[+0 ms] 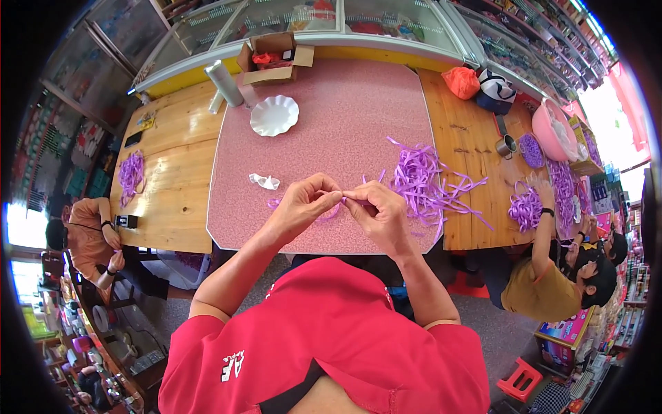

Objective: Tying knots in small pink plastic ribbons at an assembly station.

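My left hand [308, 201] and my right hand [377, 209] meet over the near part of the pink speckled table, thumbs and forefingers pinched together. Between the fingertips runs a thin purple ribbon [333, 211], one loop of it hanging below the hands. Just right of my right hand lies a loose, tangled heap of purple ribbons [420, 181], some strands reaching toward the table's edge. A small crumpled white piece [265, 181] rests to the left of my left hand. Exactly how the ribbon sits between the fingertips is hidden.
Toward the back stand a scalloped white dish [274, 116], a roll [224, 84] and an open cardboard box [273, 61]. On the right wooden table are a ribbon pile [526, 209], metal cup [506, 145] and pink basin [554, 131]. People sit at both sides.
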The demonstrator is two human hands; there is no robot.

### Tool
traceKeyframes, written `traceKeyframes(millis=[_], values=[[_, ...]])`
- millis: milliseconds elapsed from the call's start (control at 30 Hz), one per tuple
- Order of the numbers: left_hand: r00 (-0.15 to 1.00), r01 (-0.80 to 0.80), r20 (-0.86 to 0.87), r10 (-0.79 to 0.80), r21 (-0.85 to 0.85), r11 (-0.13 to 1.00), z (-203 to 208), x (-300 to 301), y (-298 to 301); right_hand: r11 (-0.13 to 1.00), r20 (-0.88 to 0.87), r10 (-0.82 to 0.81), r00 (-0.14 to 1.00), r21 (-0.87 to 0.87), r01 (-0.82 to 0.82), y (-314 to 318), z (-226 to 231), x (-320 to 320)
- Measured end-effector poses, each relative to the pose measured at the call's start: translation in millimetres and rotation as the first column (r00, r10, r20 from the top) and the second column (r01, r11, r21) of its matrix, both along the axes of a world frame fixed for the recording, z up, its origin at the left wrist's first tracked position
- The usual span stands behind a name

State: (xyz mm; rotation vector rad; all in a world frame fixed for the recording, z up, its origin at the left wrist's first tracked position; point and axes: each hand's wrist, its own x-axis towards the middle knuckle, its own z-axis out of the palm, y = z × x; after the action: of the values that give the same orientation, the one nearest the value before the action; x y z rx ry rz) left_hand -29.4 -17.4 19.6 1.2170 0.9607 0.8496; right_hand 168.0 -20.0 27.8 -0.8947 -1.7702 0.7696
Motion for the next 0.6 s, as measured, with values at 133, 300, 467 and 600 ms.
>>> traceKeyframes(millis=[133,300,467,600], values=[[0.999,-0.008,0.031,0.008,-0.004,1.000,7.2,3.0,-5.1,0.999,0.029,-0.025,0.999,-0.020,0.025,-1.8,2.8,-2.1],[0.994,-0.037,0.107,0.031,0.053,0.998,-6.2,8.9,-6.9,0.995,-0.038,-0.077,0.996,-0.072,0.074,-1.3,-0.7,-5.8],[0.971,-0.124,-0.128,0.200,0.444,0.887,-7.2,10.9,-5.1,0.979,-0.056,0.020,0.998,-0.202,-0.031,1.5,-2.4,0.0],[0.967,-0.074,-0.179,0.179,0.476,0.876,-13.6,9.2,-5.8,0.874,-0.161,0.147,0.976,-0.440,-0.205,5.4,-4.5,8.4]])
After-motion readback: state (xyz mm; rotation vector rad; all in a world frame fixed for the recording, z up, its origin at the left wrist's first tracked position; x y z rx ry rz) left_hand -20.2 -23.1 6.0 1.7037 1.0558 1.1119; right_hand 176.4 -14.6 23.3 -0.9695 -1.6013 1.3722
